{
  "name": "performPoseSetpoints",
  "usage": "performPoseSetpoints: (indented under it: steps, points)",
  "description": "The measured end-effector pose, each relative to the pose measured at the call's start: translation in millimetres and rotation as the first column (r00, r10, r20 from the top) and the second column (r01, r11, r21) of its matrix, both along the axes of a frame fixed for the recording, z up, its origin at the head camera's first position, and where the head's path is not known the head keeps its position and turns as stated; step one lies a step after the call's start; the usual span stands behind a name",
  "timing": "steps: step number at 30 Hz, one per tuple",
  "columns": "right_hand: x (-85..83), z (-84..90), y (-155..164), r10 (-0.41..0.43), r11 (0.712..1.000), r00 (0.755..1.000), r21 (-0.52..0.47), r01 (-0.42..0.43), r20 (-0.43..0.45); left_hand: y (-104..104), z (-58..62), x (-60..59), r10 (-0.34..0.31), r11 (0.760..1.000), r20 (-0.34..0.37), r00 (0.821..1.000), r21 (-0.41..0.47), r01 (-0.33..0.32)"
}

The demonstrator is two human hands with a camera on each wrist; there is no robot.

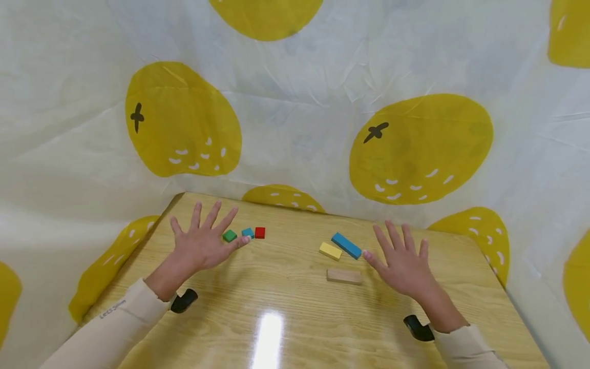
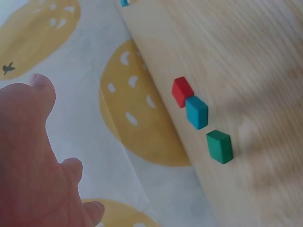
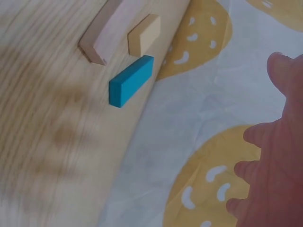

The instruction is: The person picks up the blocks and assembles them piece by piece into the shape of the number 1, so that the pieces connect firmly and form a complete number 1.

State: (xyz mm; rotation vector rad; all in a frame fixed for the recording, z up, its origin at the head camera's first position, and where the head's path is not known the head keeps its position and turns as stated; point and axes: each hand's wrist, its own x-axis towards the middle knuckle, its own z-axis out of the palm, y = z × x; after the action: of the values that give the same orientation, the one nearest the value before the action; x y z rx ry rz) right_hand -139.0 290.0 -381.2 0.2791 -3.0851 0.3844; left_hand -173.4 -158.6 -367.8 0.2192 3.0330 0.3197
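Observation:
Fingers spread, my left hand hovers over the left part of the table, holding nothing. Closest to it are a green block, a small blue block partly behind the thumb, and a red block. In the left wrist view the red block and small blue block touch, with the green block apart. My right hand, also spread and holding nothing, is beside a long blue block. A yellow block and a plain wooden block lie left of that hand.
The wood-grain table ends at a back edge against a white cloth printed with yellow fruit. Light reflects off the table's front middle. Black wrist pieces show at both sleeves.

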Motion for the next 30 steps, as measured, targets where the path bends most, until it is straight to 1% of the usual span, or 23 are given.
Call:
performPoseSetpoints:
  steps: [10, 19, 26, 30]
  points:
    - [-0.1, -14.4, -3, 0.013, 1.000, 1.000, -0.003, -0.013, -0.006, 12, -12.0, -1.5, -0.030, 0.999, -0.004, 1.000, -0.017, 0.030]
    - [2.7, -19.9, -9, 0.025, 1.000, 0.999, -0.010, -0.025, -0.023, 22, -24.2, -1.0, -0.057, 0.998, -0.033, 0.998, 0.008, 0.057]
    - [3.9, -26.1, -8, 0.042, 0.999, 0.999, -0.017, -0.043, -0.032, 35, -33.5, -0.7, -0.076, 0.997, -0.037, 0.996, 0.015, 0.077]
    - [4.5, -31.6, -7, 0.054, 0.998, 0.998, -0.029, -0.055, -0.030, 44, -37.1, -1.1, -0.086, 0.996, -0.026, 0.996, -0.007, 0.086]
